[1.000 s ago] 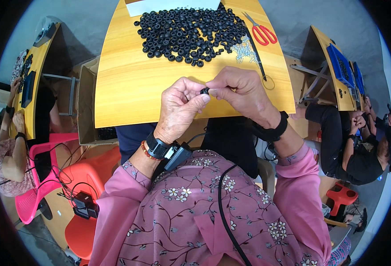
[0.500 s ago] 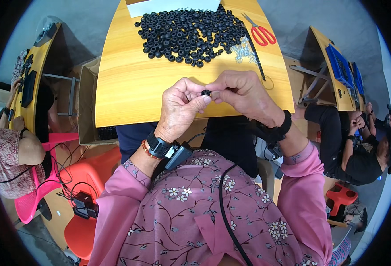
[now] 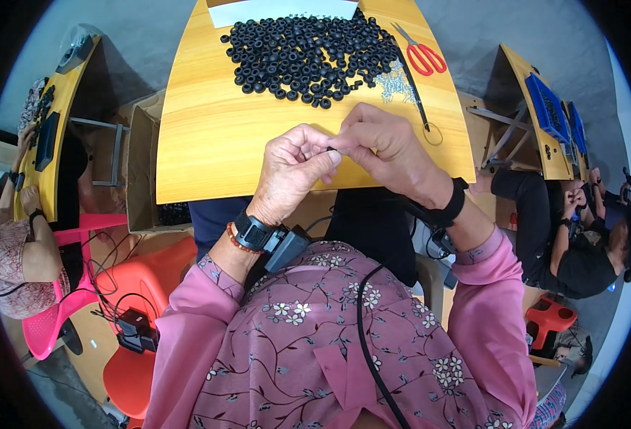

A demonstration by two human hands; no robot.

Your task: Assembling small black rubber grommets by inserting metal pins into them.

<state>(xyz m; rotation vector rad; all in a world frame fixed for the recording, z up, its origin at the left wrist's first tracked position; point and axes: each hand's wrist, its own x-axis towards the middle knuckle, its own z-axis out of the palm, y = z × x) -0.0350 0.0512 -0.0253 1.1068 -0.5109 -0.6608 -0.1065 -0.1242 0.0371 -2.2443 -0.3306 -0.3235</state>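
Small black piece (image 3: 330, 149) is pinched between the thumb and forefinger tips of the left hand (image 3: 287, 168), just above the near part of the yellow table (image 3: 215, 154), and only a dark sliver of it shows. The left hand's other fingers curl loosely inward. The right hand (image 3: 394, 146) meets it from the other side, thumb and forefinger bent together with their tips right at the left fingertips; whether they grip the piece or something finer cannot be told. Beyond the hands, a broad heap of black rings (image 3: 294, 61) covers the far part of the table. At its right lie a scatter of tiny pale bits (image 3: 396, 84), a thin black strip (image 3: 413, 89) running toward a fine loop (image 3: 435, 134), and scissors (image 3: 424, 58) with red handles, blades pointing away. A white box (image 3: 280, 11) stands behind the heap, cut off by the upper edge. Left of the table is an open cardboard box (image 3: 142, 164), its dark contents mostly hidden. At both sides, people at other tables are bent by the lens, and their handwork is too small to make out.
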